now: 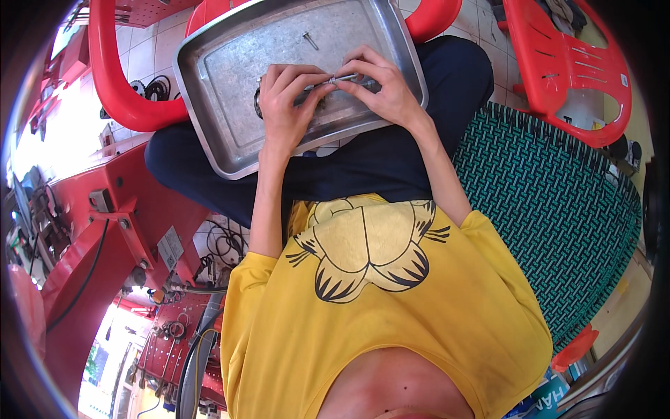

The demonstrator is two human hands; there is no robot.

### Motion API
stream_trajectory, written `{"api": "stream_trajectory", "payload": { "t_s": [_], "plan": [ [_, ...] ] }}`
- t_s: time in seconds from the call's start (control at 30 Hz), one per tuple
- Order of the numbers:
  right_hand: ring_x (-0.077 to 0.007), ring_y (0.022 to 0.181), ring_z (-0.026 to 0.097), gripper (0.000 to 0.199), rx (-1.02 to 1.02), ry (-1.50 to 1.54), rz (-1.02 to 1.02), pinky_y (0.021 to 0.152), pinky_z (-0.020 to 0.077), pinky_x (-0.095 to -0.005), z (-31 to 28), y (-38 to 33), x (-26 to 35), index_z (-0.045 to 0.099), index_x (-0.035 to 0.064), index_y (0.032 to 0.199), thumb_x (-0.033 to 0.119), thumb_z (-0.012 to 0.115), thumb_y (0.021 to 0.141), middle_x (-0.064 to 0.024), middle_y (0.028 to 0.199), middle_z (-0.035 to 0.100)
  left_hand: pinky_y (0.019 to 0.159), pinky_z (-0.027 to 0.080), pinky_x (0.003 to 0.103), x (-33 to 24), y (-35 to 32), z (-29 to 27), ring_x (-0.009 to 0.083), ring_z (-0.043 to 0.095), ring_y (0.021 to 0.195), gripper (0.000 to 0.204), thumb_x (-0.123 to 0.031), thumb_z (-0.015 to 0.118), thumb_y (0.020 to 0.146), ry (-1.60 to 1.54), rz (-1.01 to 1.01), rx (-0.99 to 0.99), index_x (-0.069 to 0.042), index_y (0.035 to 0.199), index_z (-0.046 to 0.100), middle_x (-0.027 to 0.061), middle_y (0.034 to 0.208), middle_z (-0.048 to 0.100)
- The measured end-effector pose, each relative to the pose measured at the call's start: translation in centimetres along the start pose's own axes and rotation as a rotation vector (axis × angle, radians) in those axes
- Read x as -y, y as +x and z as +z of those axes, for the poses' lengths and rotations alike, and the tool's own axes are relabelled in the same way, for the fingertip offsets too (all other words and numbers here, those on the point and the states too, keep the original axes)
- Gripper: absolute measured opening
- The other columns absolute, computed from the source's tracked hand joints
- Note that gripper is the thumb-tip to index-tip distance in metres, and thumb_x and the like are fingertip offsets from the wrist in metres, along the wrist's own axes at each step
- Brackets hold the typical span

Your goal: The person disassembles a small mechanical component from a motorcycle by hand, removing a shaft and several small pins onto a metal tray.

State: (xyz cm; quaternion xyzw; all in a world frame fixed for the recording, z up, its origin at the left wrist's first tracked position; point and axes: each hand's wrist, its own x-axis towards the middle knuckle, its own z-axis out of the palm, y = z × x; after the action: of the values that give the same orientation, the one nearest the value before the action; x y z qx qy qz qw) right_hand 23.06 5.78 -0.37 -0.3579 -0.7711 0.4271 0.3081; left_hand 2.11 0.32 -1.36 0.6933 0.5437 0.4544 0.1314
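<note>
Over a metal tray (pixel 209 133) on my lap, my two hands meet fingertip to fingertip. Between them is a slim silver metal rod (pixel 343 78), mostly covered by the fingers. My left hand (pixel 285 98) pinches its left end, and my right hand (pixel 386 82) grips the right end between thumb and fingers. Behind the left hand, a dark round metal part (pixel 258 103) shows only its edge. Farther up the tray lies a small bolt-like metal piece (pixel 310 40) with a wider head, apart from both hands.
A red plastic chair (pixel 136 115) stands beyond the tray, its arms on both sides. Another red chair (pixel 558 70) is at the far right. At my right is a green-and-black woven seat (pixel 544 209). Red metal equipment (pixel 105 216) and cables (pixel 227 241) are on the left.
</note>
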Motion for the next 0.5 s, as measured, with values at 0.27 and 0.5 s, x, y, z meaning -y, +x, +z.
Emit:
{"api": "stream_trajectory", "payload": {
  "t_s": [0.27, 0.5],
  "plan": [
    [-0.0259, 0.100, 0.068, 0.019, 0.012, -0.018, 0.001, 0.087, 0.0535, -0.0346, -0.03, 0.06, 0.15, 0.077, 0.0032, 0.107, 0.017, 0.079, 0.094, -0.0089, 0.106, 0.066, 0.083, 0.051, 0.036, 0.17, -0.04, 0.07, 0.0224, 0.064, 0.092, 0.025, -0.004, 0.089, 0.073, -0.055, -0.001, -0.027, -0.009, 0.096, 0.081, 0.0024, 0.098, 0.077],
    [-0.0255, 0.101, 0.069, 0.019, -0.005, -0.024, -0.006, 0.088, 0.0540, -0.0344, 0.14, 0.09, 0.24, 0.077, 0.0027, 0.105, 0.019, 0.078, 0.096, -0.0082, 0.108, 0.066, 0.083, 0.052, 0.036, 0.17, -0.13, 0.03, 0.0226, 0.065, 0.093, 0.028, -0.003, 0.090, 0.072, -0.076, -0.024, -0.037, -0.009, 0.097, 0.081, 0.0037, 0.098, 0.076]
  ]
}}
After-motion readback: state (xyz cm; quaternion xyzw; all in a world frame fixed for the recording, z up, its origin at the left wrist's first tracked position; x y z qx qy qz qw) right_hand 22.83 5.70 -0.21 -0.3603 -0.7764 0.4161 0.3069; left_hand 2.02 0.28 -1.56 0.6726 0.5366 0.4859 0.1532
